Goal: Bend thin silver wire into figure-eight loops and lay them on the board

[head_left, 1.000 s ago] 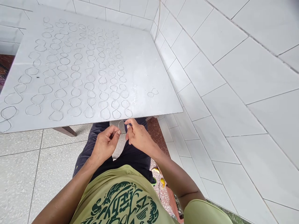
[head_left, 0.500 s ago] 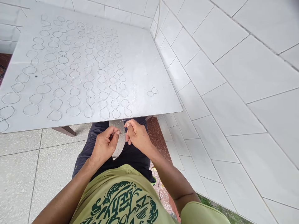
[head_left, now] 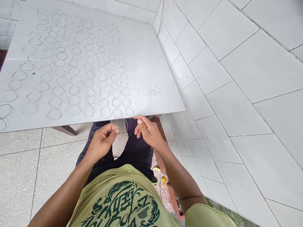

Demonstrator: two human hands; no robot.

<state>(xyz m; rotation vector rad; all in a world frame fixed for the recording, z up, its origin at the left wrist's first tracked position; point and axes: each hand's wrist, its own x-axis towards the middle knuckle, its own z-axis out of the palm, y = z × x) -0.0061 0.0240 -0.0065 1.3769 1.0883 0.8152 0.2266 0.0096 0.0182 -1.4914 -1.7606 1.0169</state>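
Note:
My left hand (head_left: 102, 140) is closed in a pinch on a thin wire loop (head_left: 121, 123) held just below the near edge of the grey board (head_left: 146, 63). My right hand (head_left: 148, 130) hovers beside it with its fingers loosely curled and apart, thumb and forefinger close to the wire's right side; whether they touch it I cannot make out. Several rows of bent figure-eight wire shapes (head_left: 90, 75) lie spread over the board. One separate wire shape (head_left: 155, 91) lies alone to the right of the rows.
The board rests on a wooden support (head_left: 63, 129) over a speckled floor (head_left: 21, 170). A white tiled wall (head_left: 236, 78) runs along the right side. A thin wire (head_left: 161, 14) hangs down at the board's far right corner. Small yellow bits (head_left: 163, 181) lie by my feet.
My right hand has drawn slightly right and up from the wire loop, its fingers opening. The left hand keeps its pinch. The view has shifted a little toward the board.

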